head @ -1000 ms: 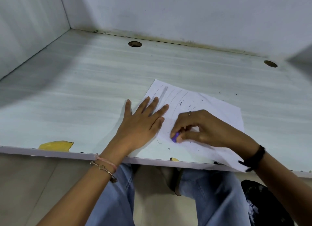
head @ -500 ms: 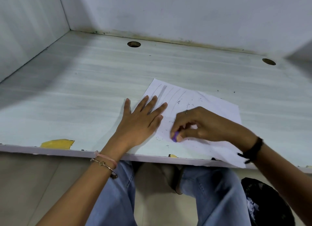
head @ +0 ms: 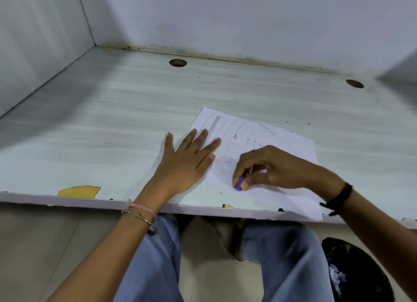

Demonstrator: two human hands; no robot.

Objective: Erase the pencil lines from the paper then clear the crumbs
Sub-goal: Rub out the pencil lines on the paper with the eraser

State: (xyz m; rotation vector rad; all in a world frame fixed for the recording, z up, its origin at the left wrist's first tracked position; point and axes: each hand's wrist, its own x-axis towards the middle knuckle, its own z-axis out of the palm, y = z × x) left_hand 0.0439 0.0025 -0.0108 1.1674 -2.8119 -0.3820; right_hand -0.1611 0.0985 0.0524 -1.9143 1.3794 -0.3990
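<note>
A white sheet of paper [head: 286,139] lies on the pale desk [head: 112,125], its near right corner hanging over the front edge. Curved pencil lines [head: 228,132] run down its left part. Dark eraser crumbs [head: 250,141] are scattered across the sheet. My left hand [head: 187,164] lies flat with straight fingers on the paper's left edge, pressing it down. My right hand [head: 273,166] pinches a small purple eraser [head: 239,185] between thumb and fingers, its tip against the paper near the front edge.
Two round cable holes [head: 177,62] [head: 354,83] sit near the back wall. Yellow chipped patches [head: 79,191] mark the desk's front edge. Walls close the desk at left and back. A black bag [head: 356,272] lies on the floor beside my right knee.
My right hand with the eraser has slid slightly toward the front edge of the paper. The left hand stays flat in place.
</note>
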